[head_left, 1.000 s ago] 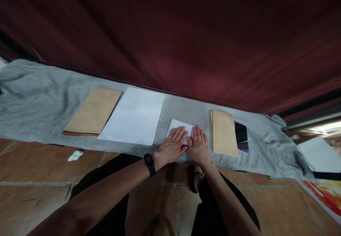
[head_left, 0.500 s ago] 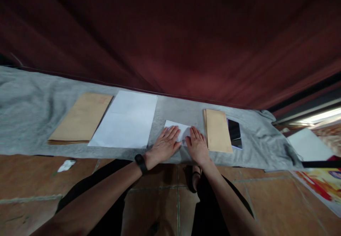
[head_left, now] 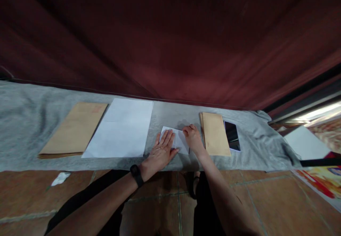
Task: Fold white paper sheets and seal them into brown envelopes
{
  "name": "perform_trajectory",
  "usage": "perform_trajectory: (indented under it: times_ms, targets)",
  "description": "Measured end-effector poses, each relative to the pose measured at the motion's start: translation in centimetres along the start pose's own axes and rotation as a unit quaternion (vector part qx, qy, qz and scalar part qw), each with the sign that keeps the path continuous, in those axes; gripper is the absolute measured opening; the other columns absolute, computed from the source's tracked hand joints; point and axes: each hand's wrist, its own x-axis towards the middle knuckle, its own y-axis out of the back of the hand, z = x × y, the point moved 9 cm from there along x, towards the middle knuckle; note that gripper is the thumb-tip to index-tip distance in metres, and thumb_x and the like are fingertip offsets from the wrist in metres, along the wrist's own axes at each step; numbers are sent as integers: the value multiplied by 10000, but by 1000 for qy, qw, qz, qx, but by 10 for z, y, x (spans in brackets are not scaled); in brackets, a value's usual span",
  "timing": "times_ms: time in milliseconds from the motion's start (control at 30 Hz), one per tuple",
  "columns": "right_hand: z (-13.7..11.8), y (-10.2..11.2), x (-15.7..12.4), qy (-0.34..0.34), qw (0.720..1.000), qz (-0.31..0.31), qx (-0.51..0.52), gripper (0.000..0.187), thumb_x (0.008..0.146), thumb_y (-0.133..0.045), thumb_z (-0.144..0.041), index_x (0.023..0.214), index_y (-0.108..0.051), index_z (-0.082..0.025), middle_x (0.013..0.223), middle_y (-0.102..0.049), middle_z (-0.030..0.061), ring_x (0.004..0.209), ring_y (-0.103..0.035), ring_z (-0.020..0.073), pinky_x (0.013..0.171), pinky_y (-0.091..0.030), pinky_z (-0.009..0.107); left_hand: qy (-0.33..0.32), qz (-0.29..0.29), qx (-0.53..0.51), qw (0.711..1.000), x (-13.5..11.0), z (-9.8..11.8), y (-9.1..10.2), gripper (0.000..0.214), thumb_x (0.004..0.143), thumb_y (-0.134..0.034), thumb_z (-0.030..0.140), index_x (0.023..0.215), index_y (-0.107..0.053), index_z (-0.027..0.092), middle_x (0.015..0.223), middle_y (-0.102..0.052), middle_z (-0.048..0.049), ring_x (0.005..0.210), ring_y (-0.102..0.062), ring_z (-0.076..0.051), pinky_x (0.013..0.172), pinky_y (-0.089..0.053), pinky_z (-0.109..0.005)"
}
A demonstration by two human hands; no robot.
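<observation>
A small folded sheet of white paper lies on the grey cloth. My left hand presses flat on its left part, fingers stretched out. At the paper's far right corner, my right hand is closed, thumb and fingertips pinched at the edge. Left of my hands lies larger white paper, with a stack of brown envelopes beside it. Just right of my right hand is another small stack of brown envelopes.
A phone lies right of the small envelope stack. Behind the cloth-covered surface hangs a dark red curtain. A crumpled white tissue is on the tiled floor. At far right are a white box-like object and a colourful printed package.
My right hand has gone from lying flat on the folded paper to pinching its far right corner. My left hand stays flat on it. The whole view has shifted slightly.
</observation>
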Motion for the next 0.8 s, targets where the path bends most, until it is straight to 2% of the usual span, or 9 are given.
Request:
perform_trajectory:
  times_ms: [167, 300, 433, 500, 600, 667, 800]
  targets:
    - [-7, 2, 9, 4, 1000, -11, 4, 201, 989, -508, -194, 968, -702, -243, 1021, -703, 36, 980, -638, 178, 830, -431, 285, 6, -1, 4, 1000, -6, 3, 4, 636, 988, -414, 505, 1493, -394, 118, 1596, -339, -151, 1496, -262, -316, 1210, -214, -561]
    - [-19, 1, 14, 2, 1000, 9, -9, 229, 1008, -472, -212, 980, -698, -235, 1031, -699, 56, 994, -629, 192, 872, -418, 316, 28, -4, 6, 1000, -7, 0, 4, 648, 983, -413, 507, 1475, -417, 85, 1568, -383, -178, 1485, -288, -323, 1210, -225, -549]
    - [-25, -2, 11, -9, 999, 25, -19, 245, 1000, -455, -204, 1019, -698, -226, 1045, -693, 76, 1019, -609, 215, 927, -420, 359, 43, 5, 6, 999, -3, -9, 2, 597, 1003, -373, 436, 1483, -405, 83, 1572, -377, -173, 1491, -282, -294, 1219, -224, -513]
    - [-29, -1, 4, -5, 999, 41, -9, 273, 1001, -431, -199, 1097, -687, -216, 1121, -687, 87, 1082, -596, 218, 980, -419, 379, 40, 7, 8, 999, -2, -12, 1, 588, 1003, -376, 423, 1489, -400, 91, 1584, -357, -170, 1496, -270, -292, 1222, -209, -516]
    - [-47, -2, -16, 47, 997, 55, 29, 361, 1025, -370, -238, 1284, -615, -185, 1320, -627, 104, 1255, -530, 213, 1096, -381, 409, 23, 6, 9, 1000, -1, -12, 2, 628, 989, -411, 469, 1492, -392, 94, 1590, -342, -179, 1502, -251, -298, 1226, -182, -527]
    - [-59, -8, -32, 78, 995, 48, 49, 428, 1041, -328, -291, 1378, -551, -149, 1410, -573, 124, 1328, -489, 214, 1122, -384, 419, 5, -5, 3, 1000, -2, -12, 2, 657, 972, -443, 475, 1498, -378, 86, 1586, -345, -185, 1505, -243, -296, 1227, -175, -526]
    - [-74, -19, -60, 137, 990, 17, 41, 514, 1046, -328, -348, 1506, -403, -130, 1527, -459, 142, 1440, -382, 227, 1179, -338, 465, -23, -48, -10, 999, -7, -17, 0, 597, 970, -454, 367, 1492, -384, 88, 1576, -369, -179, 1499, -262, -279, 1223, -202, -499]
